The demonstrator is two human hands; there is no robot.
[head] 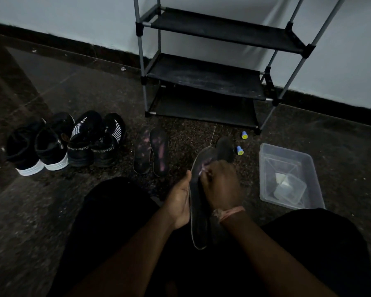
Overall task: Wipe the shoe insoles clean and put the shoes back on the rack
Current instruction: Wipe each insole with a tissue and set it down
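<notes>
A dark insole (198, 211) is gripped along its edge by the left hand (179, 202); the right hand (220, 185) is curled, pinching something pale against it. Shoes (66, 142) are lined up at 10 o'clock, the rack (204, 78) at 12.

Home interior, likely an entry or room corner, dim light. Dark speckled polished stone floor (77, 99) meets a pale painted wall (73, 20) with a black skirting strip (58, 46). A grey metal-tube shoe rack with three black fabric shelves (204, 78) stands against the wall. Two pairs of black sneakers (64, 142) sit on the floor beside it, with a clear plastic tub (287, 155) at right.
</notes>
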